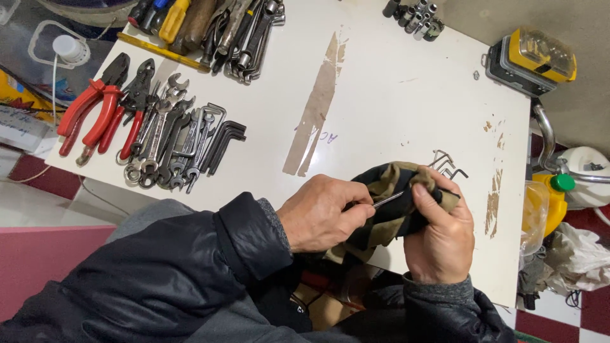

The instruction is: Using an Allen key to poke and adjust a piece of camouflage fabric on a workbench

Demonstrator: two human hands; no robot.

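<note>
My left hand (pixel 323 213) pinches a thin metal hex key (pixel 389 200) at the near edge of the white table (pixel 394 95). My right hand (pixel 438 232) grips a dark and tan rag (pixel 387 222) wrapped around the key's other end. Both hands meet over the table edge, and part of the key is hidden in the cloth. A few small hex keys (pixel 448 164) lie on the table just beyond the rag.
Red-handled pliers (pixel 95 108), several wrenches (pixel 166 140) and black hex keys (pixel 223 143) lie at the left. More tools (pixel 216 32) sit at the back, sockets (pixel 416 16) at the far middle. A yellow case (pixel 534 60) sits at the right corner.
</note>
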